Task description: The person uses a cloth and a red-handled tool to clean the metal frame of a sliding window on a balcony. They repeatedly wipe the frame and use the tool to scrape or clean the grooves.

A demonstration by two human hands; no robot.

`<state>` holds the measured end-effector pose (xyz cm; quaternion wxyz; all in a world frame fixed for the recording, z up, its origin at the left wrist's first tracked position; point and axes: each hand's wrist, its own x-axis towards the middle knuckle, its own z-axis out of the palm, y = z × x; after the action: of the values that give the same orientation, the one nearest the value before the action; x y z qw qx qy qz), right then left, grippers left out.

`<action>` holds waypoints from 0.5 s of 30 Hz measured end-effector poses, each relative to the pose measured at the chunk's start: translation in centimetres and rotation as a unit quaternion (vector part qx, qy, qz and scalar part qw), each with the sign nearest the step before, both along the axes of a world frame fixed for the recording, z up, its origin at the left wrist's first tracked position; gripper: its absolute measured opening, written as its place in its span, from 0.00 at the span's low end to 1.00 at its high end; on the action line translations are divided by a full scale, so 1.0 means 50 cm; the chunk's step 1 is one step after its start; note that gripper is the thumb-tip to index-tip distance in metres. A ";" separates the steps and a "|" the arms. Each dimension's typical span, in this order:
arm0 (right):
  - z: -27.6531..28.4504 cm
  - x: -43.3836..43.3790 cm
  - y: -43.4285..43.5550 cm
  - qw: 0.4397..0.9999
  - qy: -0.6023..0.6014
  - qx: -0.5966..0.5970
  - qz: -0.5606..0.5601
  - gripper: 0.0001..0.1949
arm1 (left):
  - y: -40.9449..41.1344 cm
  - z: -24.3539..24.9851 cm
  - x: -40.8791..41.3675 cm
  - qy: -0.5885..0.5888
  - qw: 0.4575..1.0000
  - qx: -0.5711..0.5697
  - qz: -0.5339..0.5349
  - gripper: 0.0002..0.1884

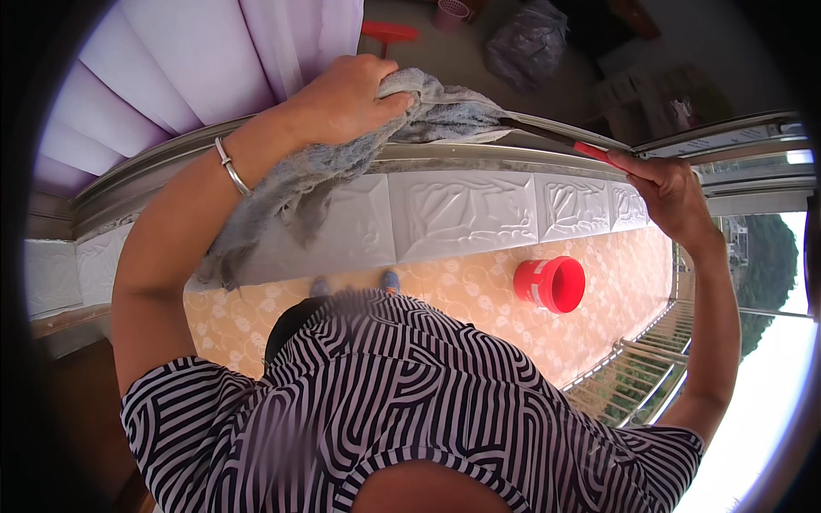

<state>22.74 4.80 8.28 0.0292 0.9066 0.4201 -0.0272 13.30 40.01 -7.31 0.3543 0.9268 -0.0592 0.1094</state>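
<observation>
My left hand (349, 102), with a silver bangle at the wrist, grips a worn grey-blue cloth (442, 115). Part of the cloth hangs below my forearm, and part lies along the metal window track (474, 151). My right hand (670, 192) is closed around the red handle (600, 156) of a thin dark tool. Its far end runs into the cloth over the track, so the tip is hidden and I cannot tell the tool's kind.
A red bucket (548, 284) stands on the patterned floor. White embossed panels (462, 215) line the wall under the track. Purple curtains (192, 64) hang at upper left. Beyond the window lie a plastic bag (527, 43) and a pink basket (451, 14). A metal railing (632, 378) stands at right.
</observation>
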 end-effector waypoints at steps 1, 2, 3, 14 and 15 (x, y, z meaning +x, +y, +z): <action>0.000 -0.006 0.008 0.999 -0.029 -0.024 -0.003 0.16 | 0.001 0.003 0.000 0.011 1.000 0.006 0.000 0.18; 0.000 -0.010 0.016 0.998 -0.043 -0.039 0.003 0.16 | 0.002 0.006 -0.002 0.021 1.000 0.012 0.001 0.18; 0.002 -0.012 0.023 0.997 -0.057 -0.055 0.007 0.16 | 0.002 0.010 0.000 0.031 0.999 0.018 0.000 0.18; -0.017 0.087 0.001 0.981 0.188 0.008 -0.048 0.16 | -0.026 0.016 -0.019 0.117 0.988 0.079 0.059 0.19; -0.022 0.091 -0.001 0.979 0.198 0.008 -0.053 0.17 | -0.029 0.019 -0.024 0.111 0.988 0.081 0.069 0.18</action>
<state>27.27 4.76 7.18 -0.0636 0.9046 0.3687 -0.2041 12.10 38.56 -6.36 0.2740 0.9607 0.0361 0.0247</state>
